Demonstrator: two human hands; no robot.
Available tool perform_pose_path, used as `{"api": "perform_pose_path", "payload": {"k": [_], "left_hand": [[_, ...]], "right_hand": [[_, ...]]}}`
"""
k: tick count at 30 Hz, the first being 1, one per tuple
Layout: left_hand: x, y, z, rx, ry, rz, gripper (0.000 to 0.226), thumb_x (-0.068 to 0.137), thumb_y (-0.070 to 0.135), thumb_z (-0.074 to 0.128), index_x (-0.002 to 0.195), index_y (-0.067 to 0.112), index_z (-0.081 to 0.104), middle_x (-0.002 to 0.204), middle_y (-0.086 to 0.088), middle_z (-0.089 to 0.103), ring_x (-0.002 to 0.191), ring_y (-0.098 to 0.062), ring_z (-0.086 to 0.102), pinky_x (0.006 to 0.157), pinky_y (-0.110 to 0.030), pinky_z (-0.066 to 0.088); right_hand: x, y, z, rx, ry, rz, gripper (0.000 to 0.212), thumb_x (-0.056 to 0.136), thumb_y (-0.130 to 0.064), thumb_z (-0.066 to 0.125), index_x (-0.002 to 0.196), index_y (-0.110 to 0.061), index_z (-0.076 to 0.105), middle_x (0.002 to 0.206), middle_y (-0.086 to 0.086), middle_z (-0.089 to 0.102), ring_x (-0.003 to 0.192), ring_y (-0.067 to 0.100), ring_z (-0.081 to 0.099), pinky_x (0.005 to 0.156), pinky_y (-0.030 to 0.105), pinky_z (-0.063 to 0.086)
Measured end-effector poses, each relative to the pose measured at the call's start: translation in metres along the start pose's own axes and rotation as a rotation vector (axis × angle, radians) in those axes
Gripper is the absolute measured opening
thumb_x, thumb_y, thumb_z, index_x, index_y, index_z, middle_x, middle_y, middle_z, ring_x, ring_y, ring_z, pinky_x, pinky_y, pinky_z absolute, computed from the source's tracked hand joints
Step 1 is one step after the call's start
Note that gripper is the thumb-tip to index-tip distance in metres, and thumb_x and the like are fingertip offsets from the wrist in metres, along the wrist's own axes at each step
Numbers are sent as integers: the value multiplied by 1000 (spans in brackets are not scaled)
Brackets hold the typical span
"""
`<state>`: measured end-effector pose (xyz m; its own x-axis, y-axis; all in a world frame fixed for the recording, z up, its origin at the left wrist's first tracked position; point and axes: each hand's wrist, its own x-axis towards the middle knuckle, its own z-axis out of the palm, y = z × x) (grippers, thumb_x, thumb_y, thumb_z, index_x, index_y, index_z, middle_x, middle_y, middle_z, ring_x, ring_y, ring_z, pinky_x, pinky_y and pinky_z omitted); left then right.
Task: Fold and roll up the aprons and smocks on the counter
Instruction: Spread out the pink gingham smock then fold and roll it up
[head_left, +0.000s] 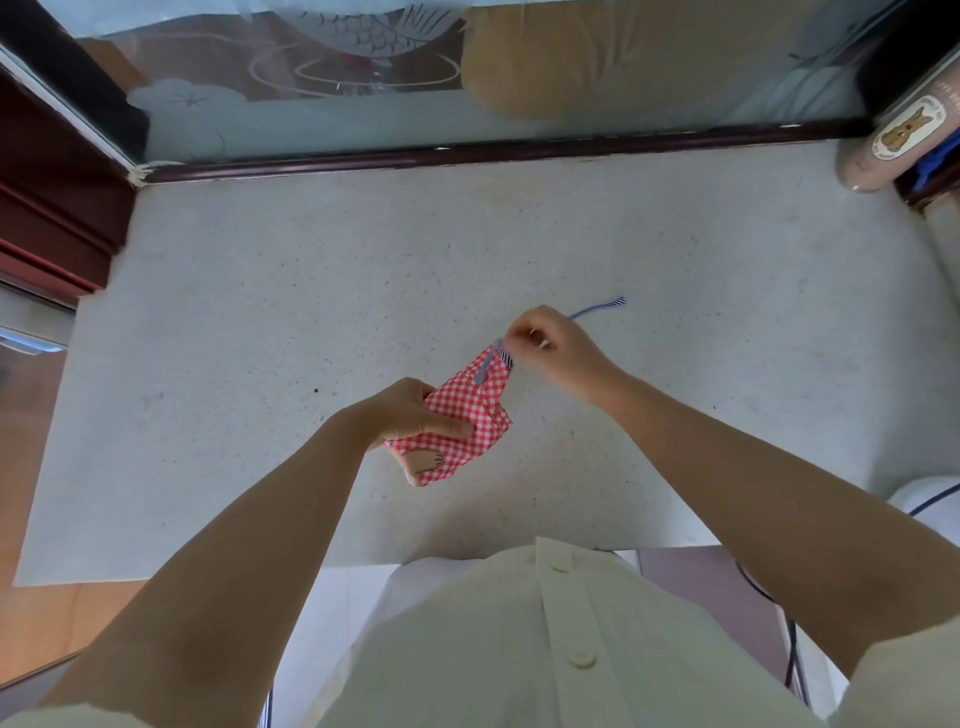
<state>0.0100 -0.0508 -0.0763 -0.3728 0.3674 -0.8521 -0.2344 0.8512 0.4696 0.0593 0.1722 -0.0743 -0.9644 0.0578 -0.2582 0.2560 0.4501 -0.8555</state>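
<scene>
Woodwork (57, 208) of dark red colour stands at 9 o'clock, beside the pale speckled counter (234, 312). At 12 o'clock a frosted glass panel (363, 124) with etched patterns closes the far edge of the counter.

Near the middle of the counter, a little toward 6 o'clock, the person holds a small bundle. It is a red-and-white checked apron (470, 410), folded and rolled up tight. The left hand (408, 415) grips the bundle at its 8 o'clock end. The fingers are curled round the back of it and the thumb lies flat across the front of the cloth, so the grip is narrow and full of fabric. I cannot tell whether the bundle rests on the counter or is lifted slightly above it.

At the 1 o'clock end of the bundle the right hand (543, 340) pinches the blue-striped tie (597, 310) between thumb and fingertips, just where the tie meets the cloth. The other fingers are curled in. One short part of the tie lies over the checked cloth, and the free end sticks out past the hand toward 2 o'clock.

Far at 2 o'clock, in the corner of the counter, lies a pinkish roll (898, 135) with an oval label.
</scene>
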Motion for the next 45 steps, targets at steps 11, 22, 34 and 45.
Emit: {"api": "perform_pose_path", "payload": {"k": [11,22,34,45], "left_hand": [[4,-13,-3,-150,53,36,44,68,43,81,104,29,61,100,3,70,91,-22,68,83,-36,55],[-9,5,-3,-288,-85,169,95,30,57,90,113,20,63,105,-2,73,98,-26,70,90,-42,55],[-14,0,-4,-620,-27,213,105,22,58,93,113,17,61,99,-1,75,93,-24,71,78,-36,57],[-14,20,18,-1000,164,299,77,62,38,88,124,4,57,105,-8,72,93,-26,71,73,-37,59]], "right_hand": [[-3,11,-21,-77,289,-225,60,84,8,54,138,-16,44,143,-11,46,58,11,49,61,24,44],[-5,-2,5,50,-19,-113,17,94,1,54,102,-4,69,82,-3,68,68,-1,64,70,19,54],[-5,7,-2,155,137,-5,7,93,-14,64,96,-11,69,71,-2,65,59,2,56,58,17,45],[-20,-4,53,122,40,101,22,95,-4,51,78,-10,64,64,-5,61,54,0,50,59,22,40]]}}
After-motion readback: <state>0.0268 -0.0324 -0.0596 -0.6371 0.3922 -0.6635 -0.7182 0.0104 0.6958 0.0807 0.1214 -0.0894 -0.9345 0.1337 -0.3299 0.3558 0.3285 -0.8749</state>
